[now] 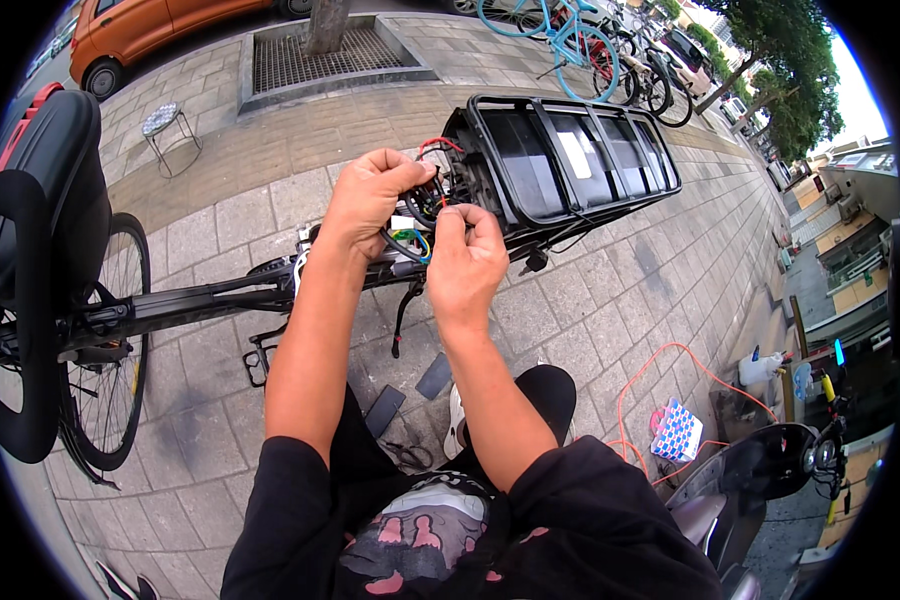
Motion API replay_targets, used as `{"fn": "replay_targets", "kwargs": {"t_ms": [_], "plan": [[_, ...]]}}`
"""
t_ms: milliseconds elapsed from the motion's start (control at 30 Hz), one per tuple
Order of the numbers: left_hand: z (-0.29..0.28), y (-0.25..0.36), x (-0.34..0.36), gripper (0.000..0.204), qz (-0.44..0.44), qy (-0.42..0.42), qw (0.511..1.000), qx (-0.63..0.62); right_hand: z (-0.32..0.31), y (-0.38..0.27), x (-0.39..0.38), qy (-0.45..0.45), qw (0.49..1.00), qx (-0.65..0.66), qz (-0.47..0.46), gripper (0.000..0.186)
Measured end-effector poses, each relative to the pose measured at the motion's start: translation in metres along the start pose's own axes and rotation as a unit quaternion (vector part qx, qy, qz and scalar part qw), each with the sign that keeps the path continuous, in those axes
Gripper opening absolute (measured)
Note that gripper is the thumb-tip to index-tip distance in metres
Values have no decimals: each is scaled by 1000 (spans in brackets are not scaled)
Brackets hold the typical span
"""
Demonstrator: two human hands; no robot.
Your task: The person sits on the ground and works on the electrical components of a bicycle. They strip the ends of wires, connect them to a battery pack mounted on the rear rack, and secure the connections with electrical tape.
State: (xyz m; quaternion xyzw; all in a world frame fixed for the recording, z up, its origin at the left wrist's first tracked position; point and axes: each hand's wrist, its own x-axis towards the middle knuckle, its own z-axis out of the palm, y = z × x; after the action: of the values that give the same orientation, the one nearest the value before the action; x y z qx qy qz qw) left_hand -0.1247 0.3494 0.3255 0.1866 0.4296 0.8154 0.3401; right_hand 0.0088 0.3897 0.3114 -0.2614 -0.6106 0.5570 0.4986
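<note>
Both of my hands are raised over the wiring of a black electric bike (195,300), just in front of its rear rack (530,215). My left hand (378,195) is closed, thumb and finger pinching a dark wire. Close beside it, my right hand (467,255) pinches a thin red wire (443,202) between thumb and forefinger. A tangle of wires (425,212) in black, blue and yellow, with a pale connector, hangs between and under the hands. Another red wire (440,143) loops from the rack's front end. The exact wire ends are hidden by my fingers.
Two dark flat pieces (384,410) and a coil of black cable lie on the paving by my feet. An orange cord (660,350) runs past a blue-and-white checked box (677,432) at right. A scooter (760,465) stands lower right, a small stool (160,120) at far left.
</note>
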Motion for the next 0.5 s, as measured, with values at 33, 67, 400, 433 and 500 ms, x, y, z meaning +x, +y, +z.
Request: {"fn": "replay_targets", "kwargs": {"t_ms": [33,67,400,433,500], "plan": [[0,0,0,14,-3,0,1000,-3,0,1,-1,4,1000,-1,-2,13],[0,0,0,14,-5,-1,1000,-6,0,2,0,7,1000,-5,-8,13],[4,3,0,17,2,5,1000,20,-1,0,-9,14,1000,-1,-20,14],[1,4,0,17,-1,0,1000,20,0,-1,-9,11,1000,6,-15,14],[0,4,0,17,-7,-7,1000,11,0,2,-8,9,1000,5,-16,16]]}}
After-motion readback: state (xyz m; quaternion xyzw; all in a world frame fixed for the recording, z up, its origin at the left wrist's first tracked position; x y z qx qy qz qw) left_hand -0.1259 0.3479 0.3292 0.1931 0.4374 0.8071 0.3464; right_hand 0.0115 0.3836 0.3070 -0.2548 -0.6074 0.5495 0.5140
